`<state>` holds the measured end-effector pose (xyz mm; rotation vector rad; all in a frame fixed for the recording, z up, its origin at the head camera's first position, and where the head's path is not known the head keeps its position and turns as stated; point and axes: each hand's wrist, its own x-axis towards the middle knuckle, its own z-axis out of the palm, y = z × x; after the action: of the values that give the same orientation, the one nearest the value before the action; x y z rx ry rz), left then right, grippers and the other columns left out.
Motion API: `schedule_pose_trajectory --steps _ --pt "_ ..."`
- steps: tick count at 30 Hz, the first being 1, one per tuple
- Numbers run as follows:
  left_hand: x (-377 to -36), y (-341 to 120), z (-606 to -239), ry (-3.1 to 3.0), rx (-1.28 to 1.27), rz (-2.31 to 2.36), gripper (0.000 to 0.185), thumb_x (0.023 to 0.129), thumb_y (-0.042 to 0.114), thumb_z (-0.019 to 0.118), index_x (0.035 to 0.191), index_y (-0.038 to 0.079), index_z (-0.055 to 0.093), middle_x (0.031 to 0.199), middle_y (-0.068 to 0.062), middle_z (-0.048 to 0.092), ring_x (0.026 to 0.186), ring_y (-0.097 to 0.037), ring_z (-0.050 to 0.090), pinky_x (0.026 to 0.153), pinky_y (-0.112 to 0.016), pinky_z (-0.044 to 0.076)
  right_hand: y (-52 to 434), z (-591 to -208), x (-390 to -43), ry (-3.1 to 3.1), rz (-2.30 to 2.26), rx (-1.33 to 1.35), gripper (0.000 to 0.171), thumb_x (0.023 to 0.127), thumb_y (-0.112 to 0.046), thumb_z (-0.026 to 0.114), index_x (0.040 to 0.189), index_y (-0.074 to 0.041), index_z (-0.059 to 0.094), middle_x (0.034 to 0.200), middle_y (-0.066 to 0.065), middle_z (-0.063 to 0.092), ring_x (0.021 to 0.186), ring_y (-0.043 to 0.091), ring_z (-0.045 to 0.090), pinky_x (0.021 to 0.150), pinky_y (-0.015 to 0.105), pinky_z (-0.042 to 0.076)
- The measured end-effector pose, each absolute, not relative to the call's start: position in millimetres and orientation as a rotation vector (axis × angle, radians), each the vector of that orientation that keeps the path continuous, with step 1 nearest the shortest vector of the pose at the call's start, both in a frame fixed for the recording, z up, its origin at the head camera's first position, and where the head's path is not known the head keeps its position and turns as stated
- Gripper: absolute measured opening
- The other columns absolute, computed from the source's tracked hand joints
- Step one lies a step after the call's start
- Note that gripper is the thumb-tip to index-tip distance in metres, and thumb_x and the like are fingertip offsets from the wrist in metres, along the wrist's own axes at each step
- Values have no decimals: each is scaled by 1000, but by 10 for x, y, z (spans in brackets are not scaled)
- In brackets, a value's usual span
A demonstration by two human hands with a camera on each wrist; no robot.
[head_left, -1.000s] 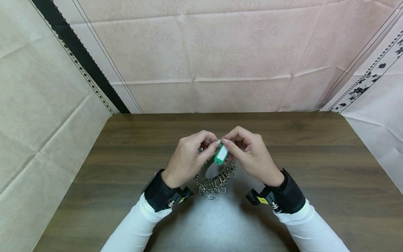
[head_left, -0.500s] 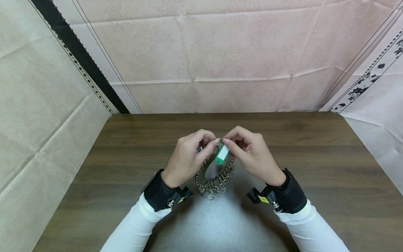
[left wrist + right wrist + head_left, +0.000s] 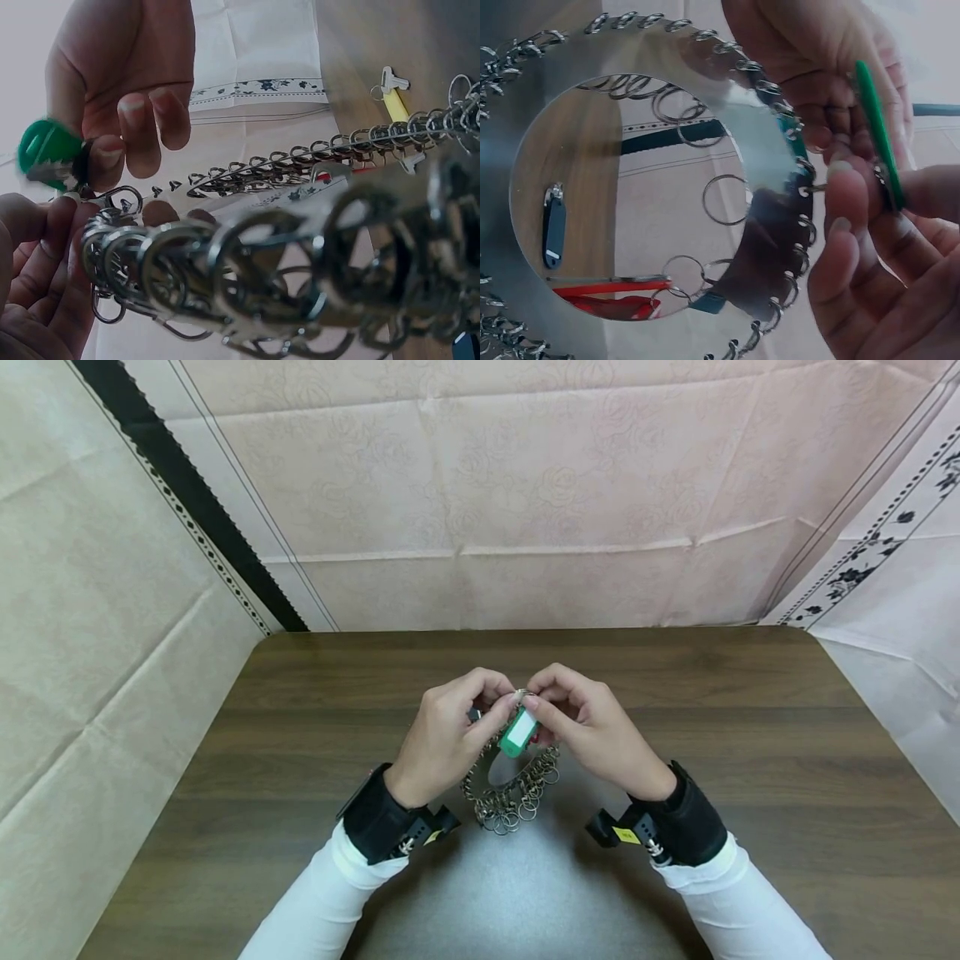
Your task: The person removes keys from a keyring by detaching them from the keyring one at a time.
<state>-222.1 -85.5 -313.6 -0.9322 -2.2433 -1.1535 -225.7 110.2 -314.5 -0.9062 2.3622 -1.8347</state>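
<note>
A round metal ring holder (image 3: 513, 797) edged with several small split rings hangs between my hands above the wooden table (image 3: 750, 710). My left hand (image 3: 497, 703) pinches its upper rim, fingers curled round the rings (image 3: 225, 277). My right hand (image 3: 543, 703) pinches a green key tag (image 3: 519, 732) with a white label at a small ring on the holder's top. In the right wrist view the green tag (image 3: 877, 135) shows edge-on between thumb and fingers. In the left wrist view the green tag (image 3: 43, 150) sits under my right fingers (image 3: 135, 112).
A dark blue tag (image 3: 553, 229) and a red tag (image 3: 611, 289) show in the holder's round middle, a yellow tag (image 3: 395, 101) beside its rim; whether these are reflections I cannot tell. Papered walls (image 3: 525, 485) enclose the table on three sides.
The green tag has tilted and shifted slightly left and down, with my right fingers moving closer to my left hand. The ring holder stays in place.
</note>
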Motion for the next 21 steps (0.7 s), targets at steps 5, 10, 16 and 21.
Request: schedule_pose_trajectory --steps 5,10,16,21 --pt "-2223 -849 -3133 -2233 -946 -1181 6 93 12 62 94 6 61 76 2 61 66 -4 52 58 -19 45 1070 -3154 -2236 2427 -1859 -925 6 97 -10 55 101 -6 58 85 8 62 65 16 60 59 28 54" --pt "-2229 -853 -3118 -2219 -940 -1224 9 93 15 64 94 7 63 78 2 66 69 -3 59 60 -20 50 1046 -3155 -2220 2515 -1859 -967 5 97 -8 55 99 -5 58 82 6 60 63 14 58 57 26 52" --pt "-2246 -882 -3098 -2191 -951 -1213 9 91 17 66 93 8 64 80 2 68 72 -3 62 62 -19 51 1050 -3145 -2211 2554 -1823 -1035 4 97 -6 54 99 -5 57 80 4 59 62 12 56 56 26 51" --pt "-2254 -891 -3101 -2198 -1014 -1214 11 93 18 63 98 8 65 88 2 68 79 -4 62 70 -19 51 1068 -3135 -2199 2558 -1788 -1066 4 97 -6 54 99 -6 57 82 4 60 61 15 57 55 26 51"
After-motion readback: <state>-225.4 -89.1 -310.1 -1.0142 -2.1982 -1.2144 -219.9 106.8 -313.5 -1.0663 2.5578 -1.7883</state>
